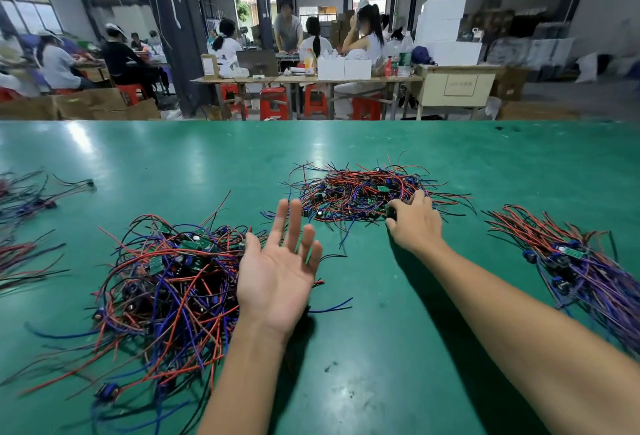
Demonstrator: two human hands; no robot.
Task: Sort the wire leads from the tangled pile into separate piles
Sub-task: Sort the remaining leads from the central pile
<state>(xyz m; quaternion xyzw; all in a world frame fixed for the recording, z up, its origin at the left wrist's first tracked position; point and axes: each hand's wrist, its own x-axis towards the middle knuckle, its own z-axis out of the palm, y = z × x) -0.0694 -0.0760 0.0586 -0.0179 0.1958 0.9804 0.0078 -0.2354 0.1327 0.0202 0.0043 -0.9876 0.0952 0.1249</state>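
Note:
A big tangled pile of red, blue and black wire leads with small green boards lies at the near left of the green table. A flatter tangle lies further back at the centre. My left hand hovers palm up, fingers straight and spread, at the right edge of the near pile, holding nothing. My right hand reaches to the right edge of the far tangle. Its thumb and curled fingers pinch a wire lead with a small black part there.
A combed bundle of leads lies at the right, its wires running the same way. More leads lie at the far left edge. Beyond the table's far edge stand workbenches, red stools, cartons and several seated people.

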